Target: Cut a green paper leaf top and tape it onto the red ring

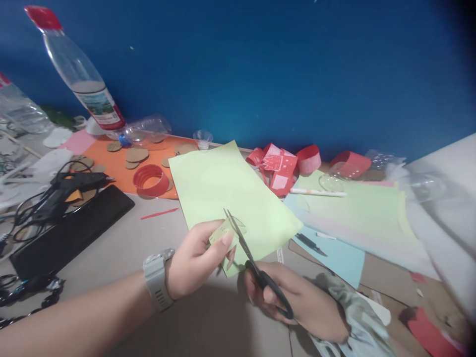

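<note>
My left hand, with a grey watch on its wrist, pinches a small piece of pale green paper between thumb and fingers. Dark marks show on that piece. My right hand grips black-handled scissors by the finger loops. The blades point up and left, lying across the right side of the small piece and slightly apart at the tips. Under both hands' fingertips, a large light green sheet lies at an angle on the table.
At left are a glue gun, a black box-like object and a bottle with a red cap. Orange paper bears cardboard discs and a red ring. Rightward lie red paper pieces, a white marker and blue paper.
</note>
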